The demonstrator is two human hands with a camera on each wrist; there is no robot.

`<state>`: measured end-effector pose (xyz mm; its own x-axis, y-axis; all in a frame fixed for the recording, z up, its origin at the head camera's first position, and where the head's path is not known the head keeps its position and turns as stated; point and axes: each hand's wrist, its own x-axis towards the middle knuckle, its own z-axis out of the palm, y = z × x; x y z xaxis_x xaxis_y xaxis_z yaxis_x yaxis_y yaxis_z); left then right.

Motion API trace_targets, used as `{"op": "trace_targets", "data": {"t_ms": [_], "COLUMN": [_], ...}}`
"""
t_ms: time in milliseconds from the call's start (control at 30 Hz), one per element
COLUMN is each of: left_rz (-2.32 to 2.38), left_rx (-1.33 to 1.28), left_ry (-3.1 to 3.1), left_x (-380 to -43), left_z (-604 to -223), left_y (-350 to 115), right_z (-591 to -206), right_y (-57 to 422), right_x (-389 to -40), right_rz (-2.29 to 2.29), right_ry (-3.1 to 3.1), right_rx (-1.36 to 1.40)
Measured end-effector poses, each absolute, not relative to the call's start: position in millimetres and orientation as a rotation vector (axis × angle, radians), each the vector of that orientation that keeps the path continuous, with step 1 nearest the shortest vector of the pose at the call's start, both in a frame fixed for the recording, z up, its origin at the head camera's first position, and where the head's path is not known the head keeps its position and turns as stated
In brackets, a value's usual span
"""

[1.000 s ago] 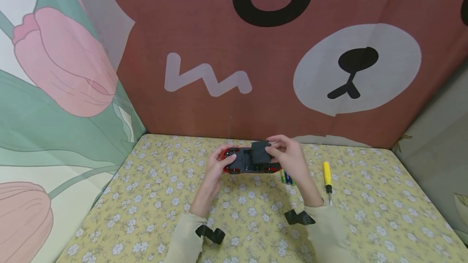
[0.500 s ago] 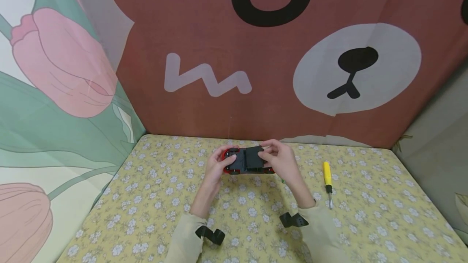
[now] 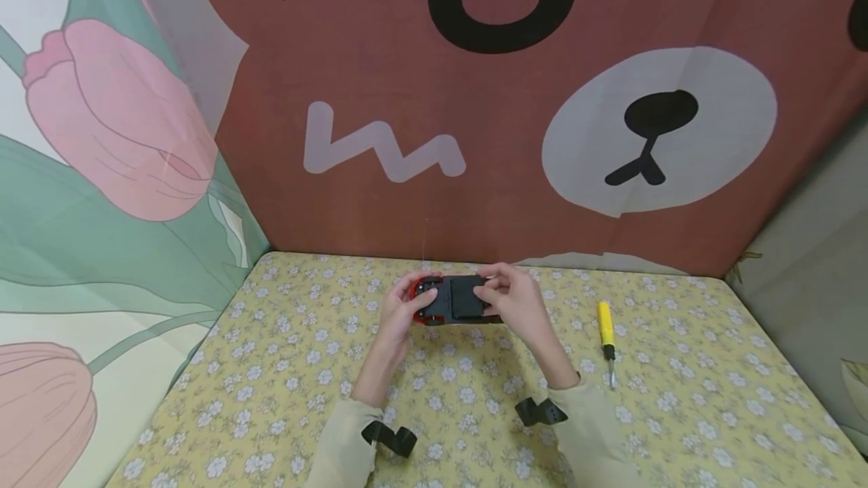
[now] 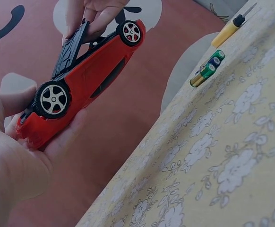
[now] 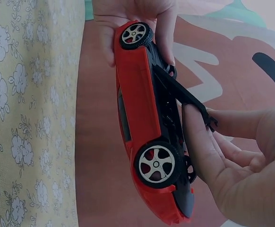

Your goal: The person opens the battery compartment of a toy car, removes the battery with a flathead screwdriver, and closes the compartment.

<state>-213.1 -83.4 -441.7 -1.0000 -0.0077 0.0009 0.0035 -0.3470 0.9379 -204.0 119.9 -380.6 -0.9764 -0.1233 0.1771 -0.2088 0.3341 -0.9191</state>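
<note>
A red toy car (image 5: 140,101) is held upside down above the table, its black underside facing up in the head view. My left hand (image 3: 398,309) grips one end of it, thumb on the underside and fingers below. With thumb and fingers my right hand (image 3: 517,303) pinches the free edge of a black battery cover (image 3: 466,297). In the right wrist view the cover slants: its far edge meets the underside, while the pinched edge stands away from it. Part of the opening beneath the cover shows there.
Several batteries (image 4: 207,69) lie side by side on the flowered tablecloth (image 4: 222,165); my right hand hides them in the head view. A screwdriver (image 3: 606,333) with a yellow handle lies to the right. A printed cloth (image 3: 380,202) hangs behind the table.
My right hand has moved left and slightly down with the battery cover, bringing it over the opening in the car's underside. My left hand keeps its hold on the car.
</note>
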Motion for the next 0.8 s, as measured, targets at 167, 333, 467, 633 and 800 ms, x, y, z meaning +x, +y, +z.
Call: {"op": "trace_targets", "data": {"t_ms": [167, 333, 467, 633, 800], "left_rz": [-2.563, -2.557, -2.558, -2.553, -2.560], "left_rx": [0.032, 0.045, 0.050, 0.034, 0.028], "left_ry": [-1.802, -1.809, -1.799, -1.805, -1.804], "left_x": [-213.7, -214.3, -214.5, -213.6, -213.6], "left_z": [-440.8, -440.7, -441.5, -441.6, -441.0], "left_y": [-82.7, -82.7, -82.8, -82.7, -82.6], "right_z": [-381.7, -383.8, -385.8, -385.1, -383.5], "right_y": [119.2, 117.1, 114.3, 111.9, 110.5], "right_x": [-204.2, -203.6, -202.7, -201.5, -199.8], "right_rz": [1.731, 1.658, 1.531, 1.350, 1.219], "right_ry": [-2.525, -2.518, -2.525, -2.553, -2.565], "right_rx": [0.292, 0.306, 0.334, 0.346, 0.355]}}
